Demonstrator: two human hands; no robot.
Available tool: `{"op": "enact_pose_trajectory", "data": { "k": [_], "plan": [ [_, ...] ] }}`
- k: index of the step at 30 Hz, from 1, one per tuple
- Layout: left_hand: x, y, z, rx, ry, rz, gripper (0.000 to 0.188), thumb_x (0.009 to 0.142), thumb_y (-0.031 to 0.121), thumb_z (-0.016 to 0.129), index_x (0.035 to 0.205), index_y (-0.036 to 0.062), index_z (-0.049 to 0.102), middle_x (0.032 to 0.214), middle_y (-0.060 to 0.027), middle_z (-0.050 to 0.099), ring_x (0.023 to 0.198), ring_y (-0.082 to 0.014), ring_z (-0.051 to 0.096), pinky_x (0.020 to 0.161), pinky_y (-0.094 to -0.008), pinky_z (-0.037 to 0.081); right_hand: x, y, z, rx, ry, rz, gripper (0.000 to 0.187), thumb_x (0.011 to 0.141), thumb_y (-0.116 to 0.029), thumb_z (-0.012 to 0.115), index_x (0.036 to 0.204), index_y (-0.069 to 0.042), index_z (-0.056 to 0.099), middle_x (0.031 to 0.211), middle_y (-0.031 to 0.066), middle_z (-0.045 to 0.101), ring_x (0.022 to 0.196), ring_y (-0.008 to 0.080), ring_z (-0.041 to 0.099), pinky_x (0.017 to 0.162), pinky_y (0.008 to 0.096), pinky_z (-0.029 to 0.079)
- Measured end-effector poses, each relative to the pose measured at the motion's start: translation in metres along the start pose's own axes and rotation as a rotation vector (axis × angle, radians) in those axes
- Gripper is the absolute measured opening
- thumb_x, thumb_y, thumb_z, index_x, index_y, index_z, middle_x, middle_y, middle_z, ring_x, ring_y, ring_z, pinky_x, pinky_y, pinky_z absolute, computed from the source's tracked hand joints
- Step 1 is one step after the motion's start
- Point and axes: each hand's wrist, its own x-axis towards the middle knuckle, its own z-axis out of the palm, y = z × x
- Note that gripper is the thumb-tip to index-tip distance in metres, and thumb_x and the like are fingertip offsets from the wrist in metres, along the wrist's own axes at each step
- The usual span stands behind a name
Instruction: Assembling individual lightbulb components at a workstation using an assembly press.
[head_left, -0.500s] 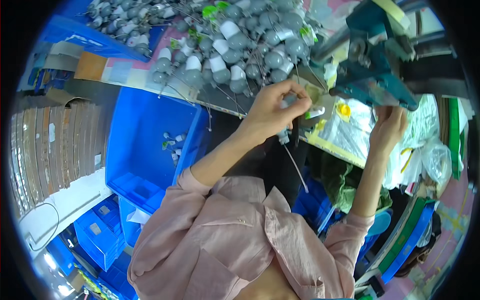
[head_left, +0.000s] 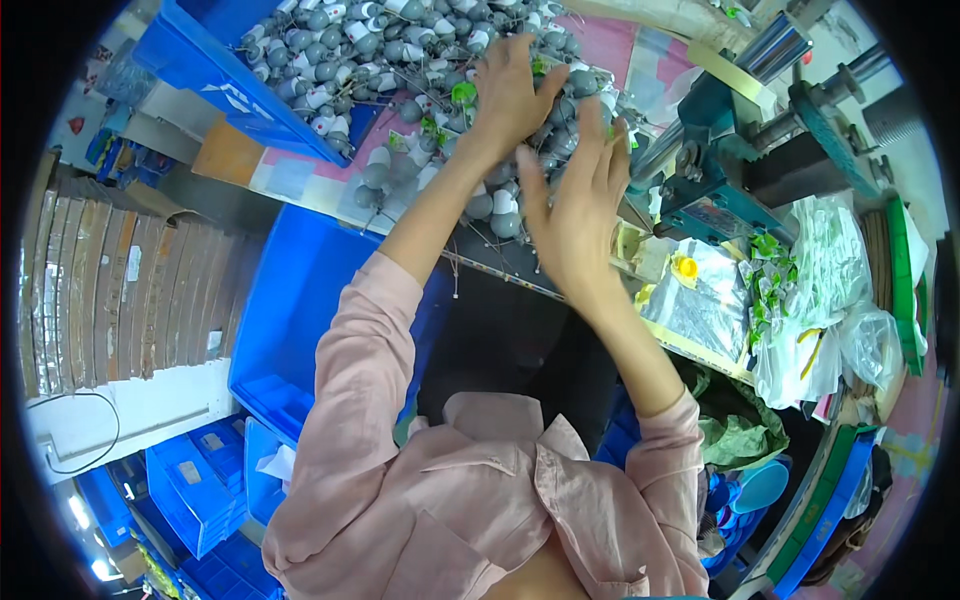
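My left hand (head_left: 508, 98): spread over grey-and-white pieces (head_left: 395, 50), gripping nothing I see.
My right hand (head_left: 580, 215): thumb wide, empty-looking.
Pieces: heaped on the table (head_left: 290, 174); many seem left, what's done I can't tell.

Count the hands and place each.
2: the left hand over the heap of grey-and-white bulb-shaped pieces, the right hand over its near right edge.

Grey pieces (head_left: 412, 110) partly hidden behind left hand (head_left: 508, 105)
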Motion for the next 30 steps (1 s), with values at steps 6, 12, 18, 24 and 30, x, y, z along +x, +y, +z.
{"op": "enact_pose_trajectory", "data": {
  "k": [6, 12, 18, 24, 30],
  "plan": [
    [0.026, -0.015, 0.005, -0.037, -0.673, -0.102, 0.074, 0.090, 0.055, 0.063, 0.150, 0.0177, 0.043, 0.130, -0.0300, 0.059, 0.122, -0.0449, 0.057, 0.103, -0.0465, 0.046, 0.035, 0.073, 0.051, 0.019, 0.022, 0.449, 0.081, 0.088, -0.055, 0.067, 0.134, 0.009, 0.047, 0.122, 0.0313, 0.061, 0.116, 0.0469, 0.059, 0.097, 0.0484, 0.046],
    [0.048, -0.041, 0.009, -0.243, -0.894, -0.178, 0.096, 0.073, 0.061, 0.076, 0.152, 0.0193, 0.040, 0.138, -0.0280, 0.056, 0.124, -0.0428, 0.058, 0.101, -0.0445, 0.049, 0.045, 0.079, 0.058, 0.118, 0.025, 0.533, 0.083, 0.082, -0.064, 0.070, 0.127, 0.004, 0.055, 0.109, 0.0262, 0.068, 0.103, 0.0392, 0.068, 0.089, 0.0437, 0.052],
    [0.054, -0.041, 0.002, -0.316, -1.054, -0.215, 0.103, 0.073, 0.054, 0.082, 0.157, 0.0223, 0.032, 0.145, -0.0247, 0.051, 0.131, -0.0370, 0.053, 0.105, -0.0445, 0.046, 0.040, 0.081, 0.052, 0.079, -0.030, 0.452, 0.080, 0.079, -0.065, 0.073, 0.121, 0.002, 0.060, 0.103, 0.0236, 0.070, 0.099, 0.0349, 0.070, 0.086, 0.0410, 0.053],
    [0.059, -0.042, 0.002, -0.436, -1.118, -0.338, 0.104, 0.075, 0.054, 0.081, 0.159, 0.0243, 0.028, 0.151, -0.0230, 0.044, 0.136, -0.0368, 0.047, 0.106, -0.0502, 0.044, 0.047, 0.086, 0.044, 0.157, 0.010, 0.556, 0.078, 0.080, -0.064, 0.075, 0.120, 0.002, 0.062, 0.099, 0.0202, 0.072, 0.096, 0.0306, 0.070, 0.084, 0.0388, 0.054],
    [0.048, -0.049, 0.022, -0.341, -1.103, -0.419, 0.107, 0.076, 0.053, 0.081, 0.161, 0.0259, 0.022, 0.152, -0.0200, 0.044, 0.132, -0.0337, 0.050, 0.098, -0.0507, 0.047, 0.040, 0.081, 0.054, 0.109, 0.035, 0.398, 0.066, 0.082, -0.056, 0.076, 0.115, 0.000, 0.065, 0.100, 0.0200, 0.072, 0.091, 0.0303, 0.071, 0.081, 0.0376, 0.055]
  ]
}}
